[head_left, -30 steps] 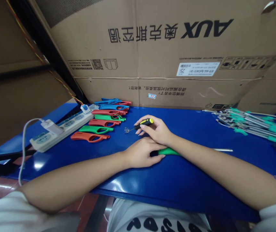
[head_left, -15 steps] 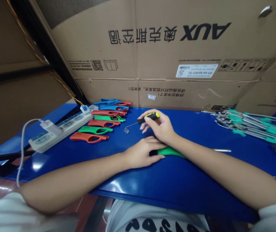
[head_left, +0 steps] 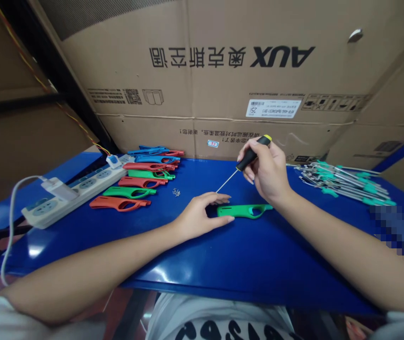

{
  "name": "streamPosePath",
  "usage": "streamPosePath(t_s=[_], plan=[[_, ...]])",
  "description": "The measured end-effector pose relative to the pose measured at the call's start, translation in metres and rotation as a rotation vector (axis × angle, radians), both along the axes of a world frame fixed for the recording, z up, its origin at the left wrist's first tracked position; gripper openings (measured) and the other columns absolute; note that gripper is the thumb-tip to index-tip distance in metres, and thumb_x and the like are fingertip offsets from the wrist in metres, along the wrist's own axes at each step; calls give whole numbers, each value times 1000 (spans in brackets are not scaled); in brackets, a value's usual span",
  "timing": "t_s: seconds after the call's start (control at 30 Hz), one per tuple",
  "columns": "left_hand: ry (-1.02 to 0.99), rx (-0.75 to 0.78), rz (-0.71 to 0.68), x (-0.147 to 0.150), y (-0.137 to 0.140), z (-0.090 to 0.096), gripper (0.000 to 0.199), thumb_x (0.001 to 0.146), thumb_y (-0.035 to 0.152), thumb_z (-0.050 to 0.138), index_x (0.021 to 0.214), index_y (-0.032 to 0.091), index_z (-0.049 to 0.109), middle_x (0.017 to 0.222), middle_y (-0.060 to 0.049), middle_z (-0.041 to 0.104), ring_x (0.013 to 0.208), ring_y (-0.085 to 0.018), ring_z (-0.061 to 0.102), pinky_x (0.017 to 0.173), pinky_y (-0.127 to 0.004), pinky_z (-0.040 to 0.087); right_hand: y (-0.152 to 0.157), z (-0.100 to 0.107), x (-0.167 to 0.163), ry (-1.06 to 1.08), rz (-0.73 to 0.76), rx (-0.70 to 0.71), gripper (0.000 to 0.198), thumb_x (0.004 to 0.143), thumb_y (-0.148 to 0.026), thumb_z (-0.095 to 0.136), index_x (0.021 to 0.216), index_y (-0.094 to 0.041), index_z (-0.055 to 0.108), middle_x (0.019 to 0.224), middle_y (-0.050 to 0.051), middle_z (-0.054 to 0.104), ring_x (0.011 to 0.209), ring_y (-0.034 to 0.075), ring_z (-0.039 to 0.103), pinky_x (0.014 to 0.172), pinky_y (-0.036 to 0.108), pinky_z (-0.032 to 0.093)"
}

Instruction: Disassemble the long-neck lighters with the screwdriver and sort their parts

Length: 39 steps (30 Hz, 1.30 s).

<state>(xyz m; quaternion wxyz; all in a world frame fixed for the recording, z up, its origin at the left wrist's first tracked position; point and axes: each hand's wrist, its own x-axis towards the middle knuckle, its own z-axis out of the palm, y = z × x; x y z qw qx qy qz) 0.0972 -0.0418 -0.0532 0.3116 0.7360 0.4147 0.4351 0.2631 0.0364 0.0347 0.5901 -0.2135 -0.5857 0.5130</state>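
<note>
My right hand (head_left: pixel 267 165) grips a black-and-yellow screwdriver (head_left: pixel 246 158), fingers wrapped round its handle. The thin shaft slants down to the left, its tip close by the fingers of my left hand (head_left: pixel 197 215). Whether a screw sits on that tip is too small to tell. A green lighter (head_left: pixel 237 211) lies flat on the table, its trigger loop towards the right. My left hand holds its left end between thumb and fingers. Part of the lighter's right end passes behind my right wrist. Left of my hands is a small pile of screws (head_left: pixel 176 192).
Several red, green and blue lighter bodies (head_left: pixel 119 203) lie in a column at the left. Beside them runs a white power strip (head_left: pixel 46 210) with plugs. Metal rods with teal parts (head_left: pixel 350 184) are heaped at the right. A cardboard box (head_left: pixel 202 28) stands behind the blue table (head_left: pixel 202 264).
My right hand has lifted the screwdriver from near the screw pile, moving right and tilting it more steeply. More of the green lighter shows now. My left hand remains at the lighter.
</note>
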Motion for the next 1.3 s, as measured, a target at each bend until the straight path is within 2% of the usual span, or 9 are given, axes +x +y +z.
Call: streamPosePath(t_s=[0.1,0.2,0.5,0.77,1.0,1.3], plan=[[-198,-124,66,5,-5,6,40,81,35,81,114,15,71,112,-11,77,103,-23,73,95,-38,58,-4,-1,6,-16,12,-5,30,84,-46,69,79,-21,53,65,-5,62,31,3,38,29,20,28],[-290,-161,103,7,-10,13,32,82,37,79,105,16,74,105,-9,79,95,-21,74,88,-35,60,-6,1,8,-29,16,10,31,85,-48,68,79,-22,52,65,-6,62,32,3,38,30,20,29],[-232,-52,235,4,-14,24,14,83,31,79,87,19,80,88,-4,80,78,-18,73,75,-29,60,-8,5,12,-27,41,66,33,87,-49,68,78,-22,52,66,-4,63,32,3,40,30,20,31],[-135,39,141,0,-15,25,6,84,24,77,85,19,80,88,-4,80,82,-18,74,81,-28,59,-7,8,16,-66,132,71,27,86,-42,69,79,-22,52,65,-5,64,32,4,41,29,19,31],[-15,29,33,-3,-12,25,7,86,23,76,88,19,82,90,-4,81,82,-18,75,81,-27,59,-10,8,19,-267,226,121,28,87,-45,68,81,-20,55,67,-3,66,36,5,47,31,19,34],[17,6,43,-4,-12,26,7,84,21,77,89,19,82,91,-3,81,83,-18,76,82,-26,59,-16,13,20,-246,228,166,26,89,-40,69,83,-19,55,66,-4,66,36,4,46,31,18,32]])
